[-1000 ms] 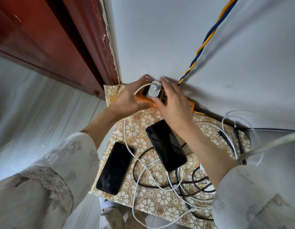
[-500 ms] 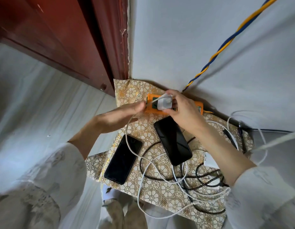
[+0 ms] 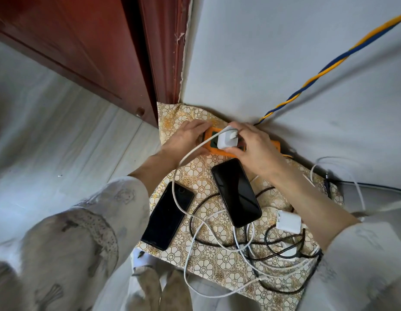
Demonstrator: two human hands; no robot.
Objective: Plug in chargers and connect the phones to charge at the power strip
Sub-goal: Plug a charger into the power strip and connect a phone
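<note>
An orange power strip [image 3: 274,146] lies against the wall at the far edge of a gold-patterned table cloth [image 3: 204,180]. My right hand [image 3: 255,149] pinches a white charger [image 3: 227,140] over the strip's left sockets. Its white cable [image 3: 184,162] loops down across the cloth. My left hand [image 3: 184,140] grips the strip's left end. Two dark phones lie face up: one [image 3: 167,215] at the left, one [image 3: 236,191] in the middle. A second white charger [image 3: 288,221] rests at the right.
Tangled black and white cables [image 3: 262,250] cover the near right of the cloth. A blue-and-yellow twisted cord [image 3: 329,66] runs up the grey wall. A red-brown wooden door [image 3: 83,48] stands at the left. More cables [image 3: 343,176] hang off the right edge.
My left hand has moved from the strip's front side onto its left end. My right hand keeps the white charger over the strip; the camera view has shifted a little.
</note>
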